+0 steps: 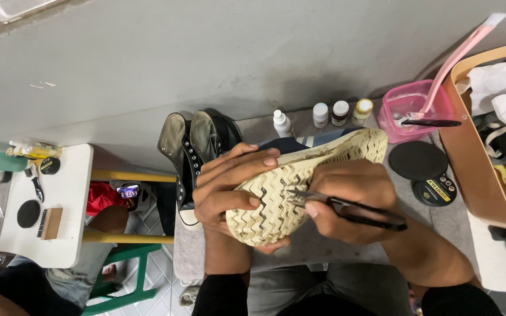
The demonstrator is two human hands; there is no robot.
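Scene: A person sat at a grey-covered work table, head camera looking down over both bare hands.
Shoe: A shoe was held sole-up above the table, its cream zigzag tread facing the camera.
Long axis: The sole ran from lower left, near the person's body, up to the right toward a pink tub.
Left hand: The left hand was closed around the near end of the shoe, fingers over the edge, thumb pressed on the tread.
Right hand: The right hand was closed on black-handled tweezers, held like a pen.
Key relation: The tweezer tips pointed left and met the tread near mid-sole, just right of the left thumb; the right hand was the nearer to that spot.
Surroundings: Small bottles, a round black lid and a pair of dark high-top shoes stood beyond the hands.
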